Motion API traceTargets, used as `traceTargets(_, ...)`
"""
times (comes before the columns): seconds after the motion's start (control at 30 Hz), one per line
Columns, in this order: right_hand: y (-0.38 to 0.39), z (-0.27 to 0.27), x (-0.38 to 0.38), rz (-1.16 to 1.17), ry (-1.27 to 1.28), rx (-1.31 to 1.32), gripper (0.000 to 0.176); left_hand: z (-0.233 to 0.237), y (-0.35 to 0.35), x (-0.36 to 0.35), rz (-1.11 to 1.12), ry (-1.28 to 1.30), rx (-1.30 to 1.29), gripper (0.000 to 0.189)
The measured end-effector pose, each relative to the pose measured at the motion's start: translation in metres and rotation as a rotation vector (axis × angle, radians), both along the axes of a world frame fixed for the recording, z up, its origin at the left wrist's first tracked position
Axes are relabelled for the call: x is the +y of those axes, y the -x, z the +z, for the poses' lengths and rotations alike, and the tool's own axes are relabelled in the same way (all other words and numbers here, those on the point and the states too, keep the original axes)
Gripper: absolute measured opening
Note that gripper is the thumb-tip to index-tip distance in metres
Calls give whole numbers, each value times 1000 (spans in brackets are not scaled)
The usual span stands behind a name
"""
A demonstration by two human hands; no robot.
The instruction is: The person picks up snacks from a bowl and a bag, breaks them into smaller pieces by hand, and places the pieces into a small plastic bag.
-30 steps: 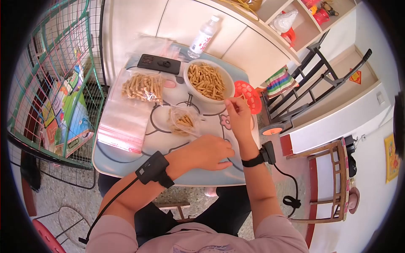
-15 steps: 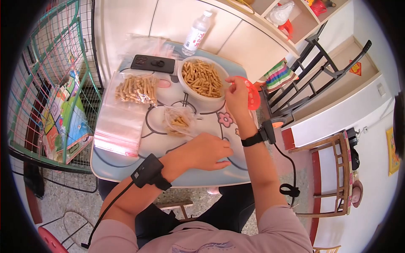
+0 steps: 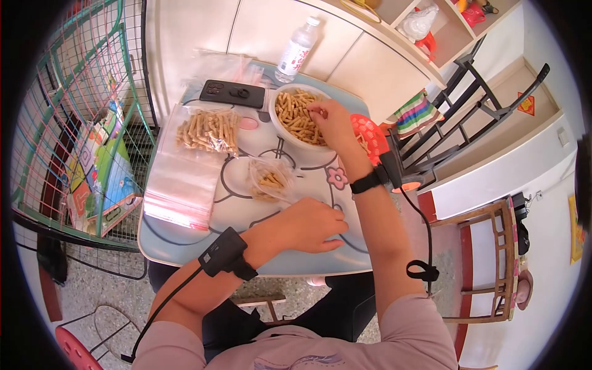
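Note:
My left hand [image 3: 311, 226] rests at the near edge of the table [image 3: 246, 262], fingers apart and holding nothing. My right hand [image 3: 333, 123] is over the right rim of a white bowl [image 3: 277, 126] of short brown sticks [image 3: 297, 114], fingertips pinched at the sticks; whether one is between them is too small to tell. Between bowl and left hand lies an open clear bag [image 3: 269, 179] with a few sticks. A fuller bag of sticks [image 3: 209, 131] lies to the left, above a stack of flat clear bags [image 3: 179, 200]. The red perforated basket [image 3: 368, 137] is partly behind my right wrist.
A black phone [image 3: 233, 94] lies behind the fuller bag. A water bottle [image 3: 297, 50] stands behind the bowl. The green wire cage [image 3: 74, 148] is left of the table. A black metal frame [image 3: 475, 117] and wooden chair [image 3: 493, 265] are on the right.
My right hand has moved left from the red basket to the sticks in the bowl, uncovering more of the basket. The view has shifted slightly. My left hand keeps its place by the table edge.

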State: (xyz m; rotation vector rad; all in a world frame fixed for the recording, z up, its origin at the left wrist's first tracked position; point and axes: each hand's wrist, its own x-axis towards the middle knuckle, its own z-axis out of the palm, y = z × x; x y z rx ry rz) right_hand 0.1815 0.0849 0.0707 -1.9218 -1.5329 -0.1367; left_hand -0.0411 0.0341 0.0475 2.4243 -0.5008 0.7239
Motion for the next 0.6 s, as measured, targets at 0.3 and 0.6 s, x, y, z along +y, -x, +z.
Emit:
traceTargets(0.3,2,4,21,36,119,-228,12,-3,0,1,4,-32,42,23)
traceTargets(0.6,7,18,-22,-13,-126,242,12,-2,-3,-3,188,107,5,21)
